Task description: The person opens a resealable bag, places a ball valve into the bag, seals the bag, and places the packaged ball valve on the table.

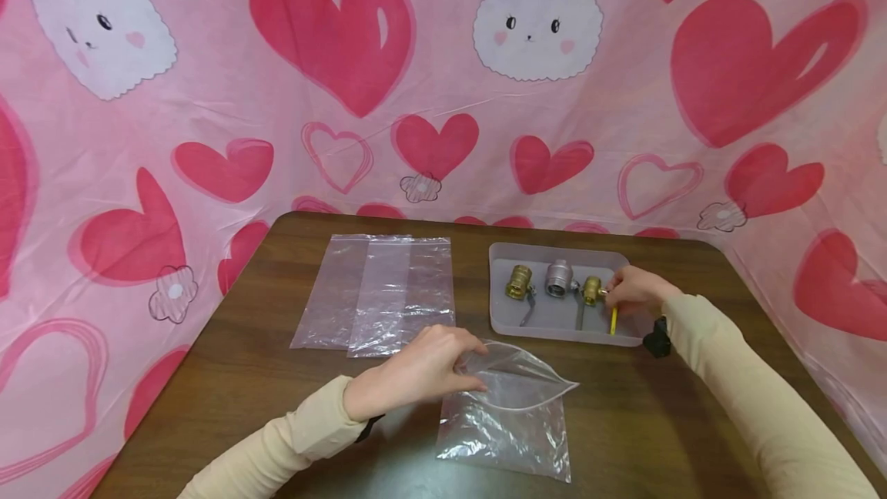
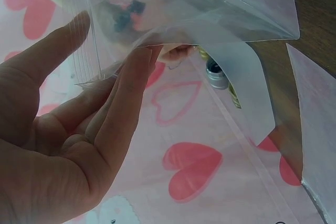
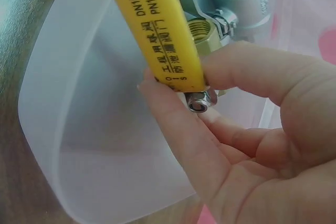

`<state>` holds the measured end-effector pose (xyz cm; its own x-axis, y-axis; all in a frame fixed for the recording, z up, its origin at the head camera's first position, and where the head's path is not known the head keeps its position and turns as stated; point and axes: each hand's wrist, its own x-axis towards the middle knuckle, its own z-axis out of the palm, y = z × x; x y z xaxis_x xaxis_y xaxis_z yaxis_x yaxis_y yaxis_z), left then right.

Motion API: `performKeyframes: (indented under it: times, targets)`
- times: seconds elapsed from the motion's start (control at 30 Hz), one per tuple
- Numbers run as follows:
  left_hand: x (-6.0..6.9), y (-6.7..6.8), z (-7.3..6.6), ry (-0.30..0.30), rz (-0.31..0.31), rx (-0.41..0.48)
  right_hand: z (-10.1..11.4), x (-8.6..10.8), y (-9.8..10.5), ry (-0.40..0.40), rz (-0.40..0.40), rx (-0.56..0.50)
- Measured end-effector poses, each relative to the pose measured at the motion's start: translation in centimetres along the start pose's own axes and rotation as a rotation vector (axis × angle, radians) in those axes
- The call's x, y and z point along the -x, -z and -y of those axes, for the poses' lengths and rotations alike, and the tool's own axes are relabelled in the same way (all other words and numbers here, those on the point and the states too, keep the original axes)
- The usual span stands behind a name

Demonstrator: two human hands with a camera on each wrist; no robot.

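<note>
My left hand (image 1: pixel 423 366) grips one side of the mouth of a clear zip-lock bag (image 1: pixel 509 437), which lies on the table with its mouth spread apart. In the left wrist view, the thumb touches the ribbed zip strip (image 2: pixel 84 51). Over the tray's right part, my right hand (image 1: pixel 639 289) pinches a small brass ball valve (image 1: pixel 592 291) near the base of its yellow lever (image 3: pixel 160 40). The lever's nut (image 3: pixel 198 102) shows between the fingers. Left of this valve sit a silver valve (image 1: pixel 558 280) and a larger brass valve (image 1: pixel 517 282), both with grey levers.
A translucent plastic tray (image 1: pixel 540 329) holds the valves at the back right of the wooden table (image 1: pixel 277 399). Flat clear zip-lock bags (image 1: pixel 377 299) overlap at the back left. A pink heart-patterned cloth (image 1: pixel 443 98) hangs behind and along the sides.
</note>
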<state>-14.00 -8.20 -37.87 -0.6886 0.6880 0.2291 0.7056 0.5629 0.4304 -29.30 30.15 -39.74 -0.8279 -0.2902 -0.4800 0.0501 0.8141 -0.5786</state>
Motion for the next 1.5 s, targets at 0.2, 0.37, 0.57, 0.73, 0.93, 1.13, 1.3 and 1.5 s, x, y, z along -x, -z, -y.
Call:
performKeyframes:
  times: [0.2,0.37,0.57,0.73,0.93,1.13,1.3,1.5]
  targets:
    - [-0.1,0.0,-0.1,-0.002,-0.005,-0.005,-0.5,0.3,0.3,-0.002,0.015,-0.072]
    - [-0.2,0.0,-0.1,-0.012,-0.016,-0.012,-0.6,0.4,0.5,-0.003,-0.008,-0.11]
    - [-0.3,-0.1,0.0,-0.015,-0.014,-0.021,-0.4,0.9,0.4,0.0,-0.053,-0.118]
    - [-0.4,-0.2,0.0,-0.016,-0.024,0.007,-0.2,1.6,0.2,0.028,-0.088,-0.126]
    - [-0.5,-0.2,0.0,0.003,-0.023,0.037,0.4,2.6,-0.1,0.062,-0.127,-0.181]
    - [-0.6,-0.1,0.0,-0.005,-0.028,0.042,0.6,3.1,-0.7,0.087,-0.177,-0.261]
    - [-0.8,0.0,-0.1,-0.012,-0.031,0.051,1.1,3.5,-1.4,0.119,-0.218,-0.304]
    - [-0.9,-0.1,0.0,-0.02,-0.035,0.056,2.6,4.5,-2.2,0.127,-0.26,-0.322]
